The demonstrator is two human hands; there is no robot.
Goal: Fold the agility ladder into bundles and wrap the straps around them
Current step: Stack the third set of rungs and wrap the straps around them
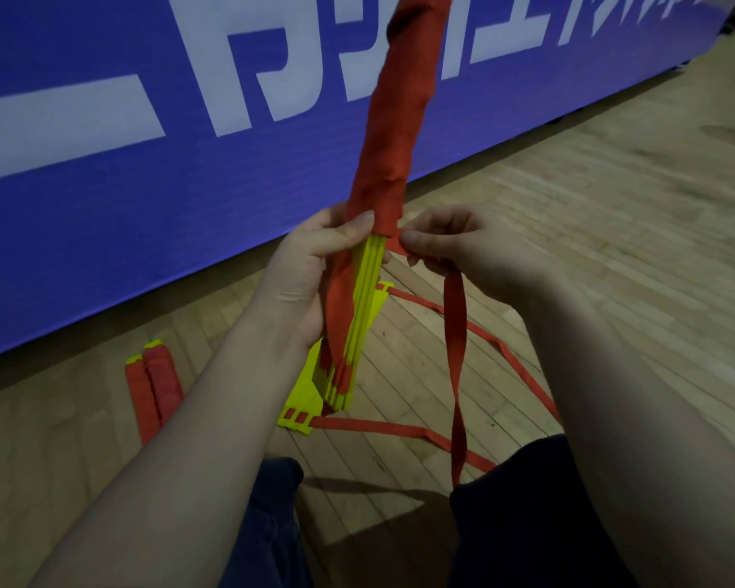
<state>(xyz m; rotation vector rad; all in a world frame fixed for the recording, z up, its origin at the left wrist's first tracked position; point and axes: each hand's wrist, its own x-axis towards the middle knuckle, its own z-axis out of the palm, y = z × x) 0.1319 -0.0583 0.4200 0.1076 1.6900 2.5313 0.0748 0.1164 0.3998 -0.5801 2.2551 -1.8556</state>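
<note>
The agility ladder bundle point(363, 299), yellow rungs partly wound in its red strap point(457, 333), stands upright at centre, reaching toward 12 o'clock. The left hand point(310, 265) grips the rungs; the right hand point(455, 244), at its 3 o'clock, pinches the strap's free length, which hangs toward 5 o'clock. Two wrapped bundles point(156, 388) lie on the wooden floor point(569, 248) at 8 o'clock

dim indoor light | soft blur | wide-angle edge bending | shadowed foreground
</note>
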